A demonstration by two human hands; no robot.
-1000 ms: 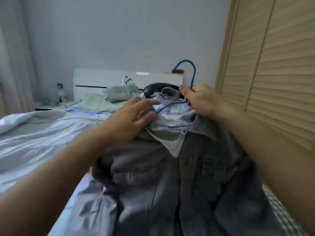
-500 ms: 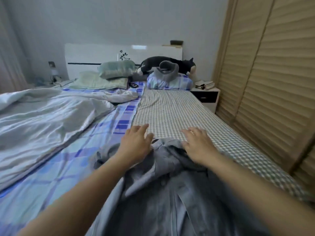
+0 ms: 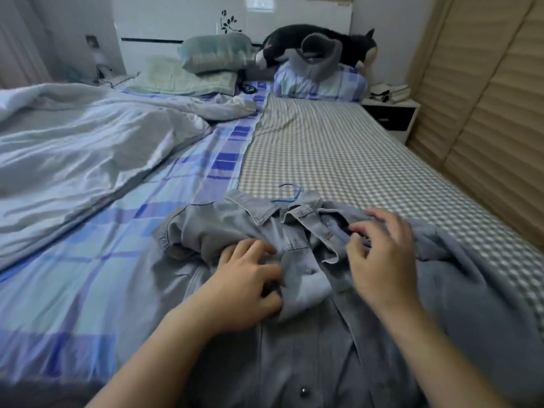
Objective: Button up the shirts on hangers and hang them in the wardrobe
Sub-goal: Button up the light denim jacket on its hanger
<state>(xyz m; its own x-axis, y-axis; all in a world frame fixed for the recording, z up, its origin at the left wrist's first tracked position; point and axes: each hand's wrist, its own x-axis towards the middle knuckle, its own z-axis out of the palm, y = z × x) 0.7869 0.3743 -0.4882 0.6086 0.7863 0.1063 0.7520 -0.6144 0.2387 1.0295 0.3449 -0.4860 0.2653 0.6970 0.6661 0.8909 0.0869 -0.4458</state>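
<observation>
A grey-blue denim shirt (image 3: 294, 363) lies front-up on the bed, its front open near the collar. The blue hanger's hook (image 3: 290, 192) sticks out past the collar onto the checked sheet; the rest of the hanger is hidden inside the shirt. My left hand (image 3: 250, 278) grips a fold of the shirt's left front edge at chest height. My right hand (image 3: 379, 260) hovers over the right front edge just below the collar, fingers bent and spread, fingertips touching the cloth. A dark button (image 3: 304, 391) shows lower on the front.
The wardrobe's louvred wooden doors (image 3: 485, 113) stand shut along the right of the bed. A rumpled pale duvet (image 3: 73, 148) covers the left half. Pillows, a plush cat (image 3: 323, 42) and a nightstand (image 3: 391, 113) are at the headboard.
The shirt, held up by its hanger a second ago, now lies flat on the bed. Both hands have moved from the collar down to the front edges.
</observation>
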